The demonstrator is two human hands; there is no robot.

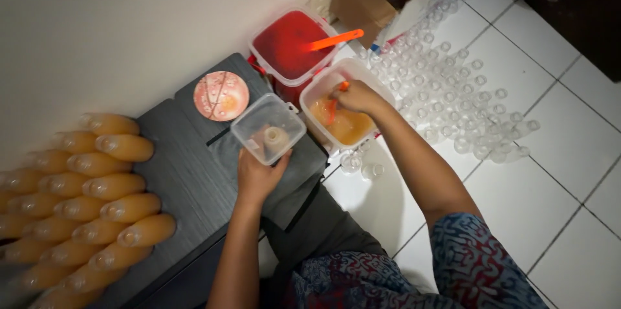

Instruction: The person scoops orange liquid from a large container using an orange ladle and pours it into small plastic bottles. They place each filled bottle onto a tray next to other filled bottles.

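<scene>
My left hand (257,175) grips the near side of a small clear plastic tub (268,128) that rests on a dark cloth on a low dark table (187,173); a bottle or funnel stands inside the tub. My right hand (357,97) holds an orange ladle (333,110) dipped into a clear bucket of amber liquid (343,121) on the floor. Behind it stands a second bucket of red liquid (288,44) with an orange ladle handle (336,39) across its rim.
Several filled amber bottles (97,186) lie stacked on the table's left side. A round pink lid (221,95) lies near the wall. Several empty clear bottles (453,99) stand on the white tiled floor, with a cardboard box (359,5) and plastic bags behind.
</scene>
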